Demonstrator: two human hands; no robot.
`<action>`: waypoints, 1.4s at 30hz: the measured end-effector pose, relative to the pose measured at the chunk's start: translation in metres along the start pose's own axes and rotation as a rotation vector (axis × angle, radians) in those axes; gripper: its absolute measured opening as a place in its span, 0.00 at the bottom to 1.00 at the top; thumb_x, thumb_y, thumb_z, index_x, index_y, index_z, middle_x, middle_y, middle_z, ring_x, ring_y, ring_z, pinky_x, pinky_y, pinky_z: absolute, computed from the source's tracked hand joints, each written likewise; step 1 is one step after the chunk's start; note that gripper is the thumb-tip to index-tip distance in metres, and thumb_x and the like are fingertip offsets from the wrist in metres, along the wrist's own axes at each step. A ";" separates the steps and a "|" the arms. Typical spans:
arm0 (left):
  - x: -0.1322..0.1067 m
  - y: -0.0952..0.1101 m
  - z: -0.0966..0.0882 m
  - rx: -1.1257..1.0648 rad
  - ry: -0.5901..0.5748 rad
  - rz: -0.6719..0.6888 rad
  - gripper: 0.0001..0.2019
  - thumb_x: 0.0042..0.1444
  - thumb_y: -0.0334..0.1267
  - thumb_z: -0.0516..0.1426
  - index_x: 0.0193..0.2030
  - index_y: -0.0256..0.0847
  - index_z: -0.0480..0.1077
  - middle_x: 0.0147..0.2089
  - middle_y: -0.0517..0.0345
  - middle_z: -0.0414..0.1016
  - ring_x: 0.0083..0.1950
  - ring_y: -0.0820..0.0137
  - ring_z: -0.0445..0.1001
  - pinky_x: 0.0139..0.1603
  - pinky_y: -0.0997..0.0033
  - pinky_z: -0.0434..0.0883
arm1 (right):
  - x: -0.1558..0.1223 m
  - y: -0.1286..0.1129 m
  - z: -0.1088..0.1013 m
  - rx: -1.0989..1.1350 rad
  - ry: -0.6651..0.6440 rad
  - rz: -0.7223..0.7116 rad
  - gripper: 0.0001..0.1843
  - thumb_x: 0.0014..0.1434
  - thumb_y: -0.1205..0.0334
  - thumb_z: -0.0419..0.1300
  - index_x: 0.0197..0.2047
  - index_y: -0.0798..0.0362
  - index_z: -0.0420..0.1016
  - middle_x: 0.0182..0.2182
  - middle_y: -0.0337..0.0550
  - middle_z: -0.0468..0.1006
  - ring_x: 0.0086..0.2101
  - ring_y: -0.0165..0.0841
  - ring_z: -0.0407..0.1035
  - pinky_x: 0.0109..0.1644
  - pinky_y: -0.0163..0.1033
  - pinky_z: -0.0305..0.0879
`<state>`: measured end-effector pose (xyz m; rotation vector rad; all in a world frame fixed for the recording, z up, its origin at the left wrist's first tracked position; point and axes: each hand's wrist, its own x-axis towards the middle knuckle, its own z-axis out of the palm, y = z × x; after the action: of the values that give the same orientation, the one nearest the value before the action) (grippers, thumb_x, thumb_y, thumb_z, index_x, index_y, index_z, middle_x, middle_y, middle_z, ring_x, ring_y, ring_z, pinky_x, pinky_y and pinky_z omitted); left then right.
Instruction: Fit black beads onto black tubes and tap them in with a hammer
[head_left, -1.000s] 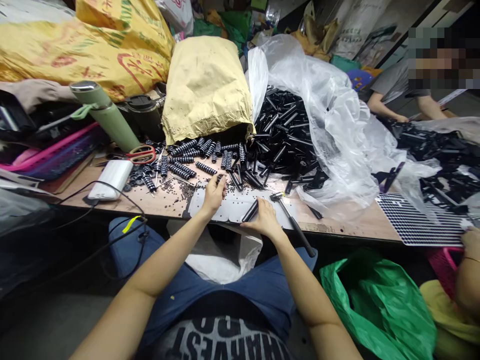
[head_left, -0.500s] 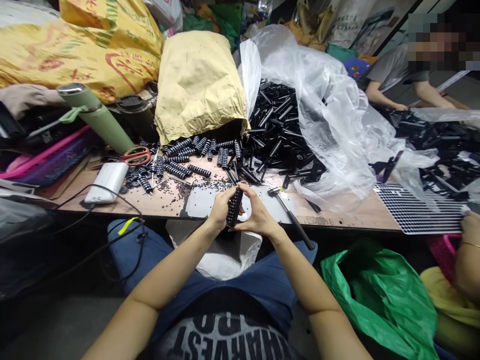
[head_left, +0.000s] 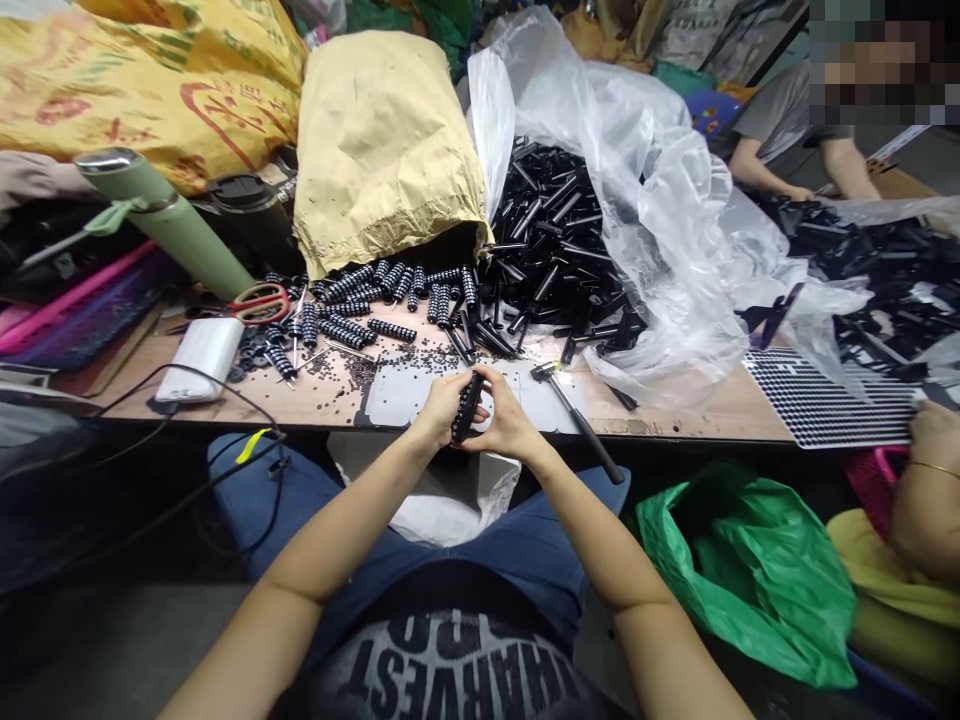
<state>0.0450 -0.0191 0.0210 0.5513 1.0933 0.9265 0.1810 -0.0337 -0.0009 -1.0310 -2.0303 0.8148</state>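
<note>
My left hand (head_left: 441,408) wraps its fingers round a black studded cylinder (head_left: 467,406) at the table's front edge. The cylinder stands tilted, its dark side facing me and pale dots showing along its left. Around its right side curves my right hand (head_left: 506,415), with the thumb near the lower end and fingers at the upper end. Beneath the hands lies a pale grey plate (head_left: 390,388). Similar dotted cylinders (head_left: 352,328) lie loose behind it, beside the mouth of a tan paper sack (head_left: 390,150). To the right rests a hammer (head_left: 581,420), its handle jutting over the edge.
Black handle-like parts (head_left: 551,240) spill from a clear plastic bag (head_left: 675,250). Red-handled scissors (head_left: 259,303), a white box with a cable (head_left: 201,360) and a green flask (head_left: 180,235) stand left. A green bag (head_left: 750,580) is at lower right. Other people work at right.
The cylinder has turned in my hands, so its dotted face shows less and a darker side faces me. The whole view has shifted slightly.
</note>
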 end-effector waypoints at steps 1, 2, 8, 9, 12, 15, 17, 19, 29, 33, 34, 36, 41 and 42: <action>0.002 -0.002 -0.002 0.032 -0.009 0.013 0.13 0.58 0.44 0.53 0.37 0.33 0.70 0.21 0.58 0.68 0.17 0.71 0.69 0.19 0.72 0.69 | -0.001 0.002 0.003 -0.022 0.010 0.002 0.58 0.35 0.63 0.72 0.66 0.53 0.47 0.60 0.56 0.57 0.61 0.46 0.55 0.65 0.53 0.56; 0.004 -0.006 -0.004 0.082 -0.014 0.051 0.15 0.58 0.44 0.53 0.40 0.33 0.71 0.23 0.57 0.70 0.19 0.71 0.70 0.21 0.71 0.71 | -0.001 0.005 0.007 -0.049 0.024 0.005 0.57 0.35 0.63 0.72 0.66 0.54 0.47 0.60 0.56 0.58 0.61 0.47 0.55 0.66 0.53 0.56; 0.019 -0.046 -0.017 0.975 0.098 0.769 0.21 0.57 0.36 0.57 0.58 0.37 0.69 0.47 0.46 0.71 0.47 0.62 0.71 0.51 0.60 0.70 | -0.010 0.026 0.023 -0.282 0.142 0.078 0.47 0.46 0.63 0.66 0.65 0.61 0.49 0.59 0.62 0.60 0.61 0.48 0.55 0.65 0.54 0.55; 0.022 -0.051 -0.020 1.139 0.094 0.841 0.21 0.58 0.34 0.55 0.59 0.36 0.67 0.47 0.44 0.71 0.49 0.61 0.70 0.51 0.59 0.69 | -0.014 0.029 0.020 -0.326 0.127 0.101 0.45 0.48 0.63 0.65 0.65 0.61 0.50 0.60 0.62 0.60 0.61 0.47 0.54 0.65 0.54 0.55; 0.029 -0.058 -0.032 1.504 0.035 0.949 0.19 0.61 0.28 0.49 0.59 0.35 0.67 0.48 0.43 0.73 0.47 0.62 0.71 0.48 0.60 0.68 | -0.034 0.040 -0.007 -0.573 0.145 0.301 0.38 0.53 0.58 0.64 0.63 0.60 0.56 0.58 0.62 0.63 0.59 0.50 0.56 0.61 0.55 0.58; 0.030 -0.053 -0.044 1.714 -0.001 1.071 0.19 0.63 0.27 0.47 0.59 0.36 0.66 0.50 0.43 0.74 0.48 0.61 0.71 0.46 0.59 0.65 | -0.057 0.047 -0.049 -0.931 0.239 0.658 0.19 0.61 0.58 0.56 0.51 0.61 0.68 0.49 0.65 0.70 0.52 0.54 0.62 0.52 0.57 0.60; 0.030 -0.050 -0.049 1.773 -0.009 1.138 0.19 0.64 0.28 0.46 0.59 0.36 0.65 0.52 0.43 0.74 0.48 0.61 0.71 0.46 0.58 0.63 | -0.066 0.044 -0.070 -0.998 0.203 0.779 0.13 0.65 0.59 0.51 0.43 0.61 0.70 0.42 0.64 0.73 0.47 0.52 0.66 0.47 0.51 0.62; 0.030 -0.048 -0.051 1.792 -0.003 1.163 0.19 0.64 0.27 0.45 0.59 0.36 0.65 0.52 0.43 0.74 0.48 0.61 0.71 0.45 0.58 0.62 | -0.069 0.034 -0.077 -0.894 0.178 0.789 0.13 0.67 0.58 0.48 0.41 0.58 0.69 0.35 0.57 0.75 0.39 0.45 0.70 0.40 0.43 0.62; 0.029 -0.060 -0.041 1.806 0.053 1.073 0.22 0.64 0.30 0.44 0.63 0.35 0.62 0.59 0.41 0.70 0.60 0.57 0.67 0.58 0.50 0.59 | -0.052 -0.018 -0.033 -0.619 -0.021 0.648 0.17 0.70 0.54 0.42 0.36 0.52 0.65 0.22 0.40 0.71 0.22 0.34 0.67 0.28 0.35 0.53; 0.026 -0.076 -0.024 1.819 0.033 1.033 0.28 0.65 0.42 0.45 0.66 0.24 0.55 0.68 0.33 0.56 0.70 0.51 0.52 0.67 0.47 0.50 | -0.041 -0.043 -0.029 -0.491 0.169 0.440 0.23 0.71 0.50 0.34 0.38 0.51 0.66 0.24 0.41 0.72 0.24 0.33 0.68 0.30 0.34 0.58; 0.025 -0.080 -0.022 1.816 0.026 1.019 0.30 0.64 0.43 0.44 0.67 0.22 0.54 0.68 0.31 0.55 0.71 0.51 0.50 0.68 0.47 0.50 | -0.038 -0.047 -0.025 -0.477 0.157 0.393 0.24 0.70 0.50 0.34 0.39 0.51 0.66 0.25 0.42 0.74 0.25 0.33 0.69 0.31 0.34 0.60; 0.027 -0.083 -0.021 1.804 0.014 0.997 0.29 0.63 0.40 0.44 0.67 0.21 0.52 0.68 0.31 0.54 0.71 0.51 0.50 0.68 0.48 0.50 | -0.033 -0.049 -0.011 -0.520 0.008 0.368 0.22 0.70 0.50 0.37 0.43 0.51 0.68 0.27 0.45 0.76 0.26 0.35 0.70 0.31 0.35 0.60; 0.040 -0.069 -0.021 1.736 -0.057 0.991 0.26 0.61 0.33 0.46 0.65 0.24 0.55 0.65 0.31 0.60 0.66 0.52 0.59 0.62 0.52 0.60 | -0.027 -0.040 0.005 -0.662 -0.262 0.467 0.18 0.70 0.54 0.41 0.44 0.52 0.69 0.28 0.46 0.78 0.27 0.40 0.72 0.30 0.36 0.56; 0.040 -0.064 -0.019 1.727 -0.050 0.958 0.25 0.61 0.32 0.46 0.65 0.25 0.57 0.61 0.32 0.65 0.63 0.52 0.64 0.59 0.53 0.63 | -0.027 -0.039 0.001 -0.656 -0.220 0.465 0.19 0.70 0.54 0.40 0.42 0.51 0.69 0.27 0.45 0.78 0.28 0.39 0.72 0.30 0.36 0.55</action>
<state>0.0563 -0.0198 -0.0562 2.6456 1.4018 0.4736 0.1763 -0.0754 0.0202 -1.9015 -2.3459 0.4911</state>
